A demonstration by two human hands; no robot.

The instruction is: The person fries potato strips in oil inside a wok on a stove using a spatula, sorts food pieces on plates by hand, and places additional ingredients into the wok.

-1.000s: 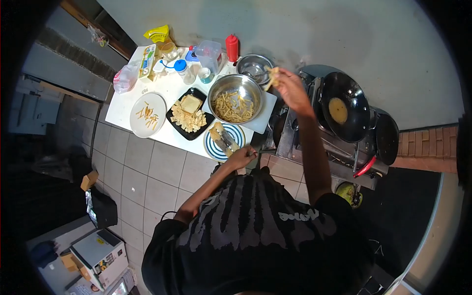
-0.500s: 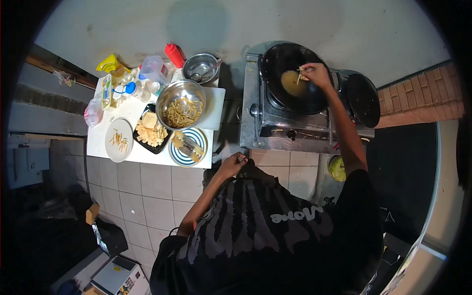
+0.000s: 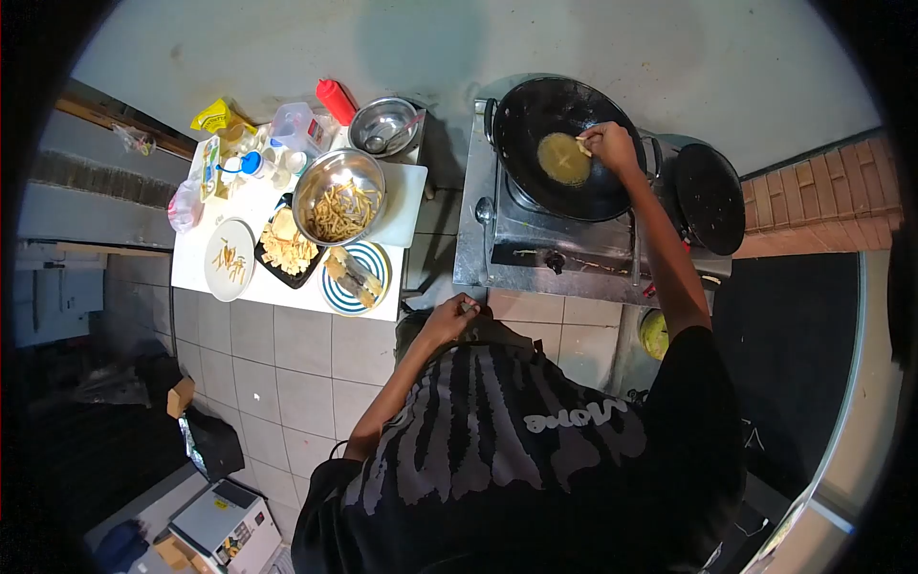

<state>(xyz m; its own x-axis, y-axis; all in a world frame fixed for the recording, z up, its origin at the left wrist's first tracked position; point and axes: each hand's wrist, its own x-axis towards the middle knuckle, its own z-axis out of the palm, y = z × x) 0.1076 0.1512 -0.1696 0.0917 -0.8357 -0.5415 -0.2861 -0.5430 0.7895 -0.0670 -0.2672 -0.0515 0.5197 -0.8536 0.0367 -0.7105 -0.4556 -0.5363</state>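
My right hand (image 3: 612, 148) is over the black wok (image 3: 521, 115), fingers pinched on a pale potato strip (image 3: 582, 144). Below the fingertips lies a pool of yellowish oil (image 3: 558, 172), with a pale streak in it that may be another strip. My left hand (image 3: 451, 320) hangs low in front of my waist with its fingers curled; whatever is inside them, if anything, is hidden. Left of the stove, a steel bowl (image 3: 301, 206) holds several similar strips (image 3: 344, 212).
On the white table (image 3: 196, 273) are a plate with a few strips (image 3: 218, 277), a black tray of pale pieces (image 3: 290, 251), a striped plate (image 3: 337, 298), another steel bowl (image 3: 382, 115) and a red bottle (image 3: 335, 100). A black pan (image 3: 710, 199) sits right of the wok on the stove (image 3: 521, 273).
The strip that hung from my right fingers now shows only as a small end, and a pale streak is in the oil. The view has shifted slightly; my left hand stays low.
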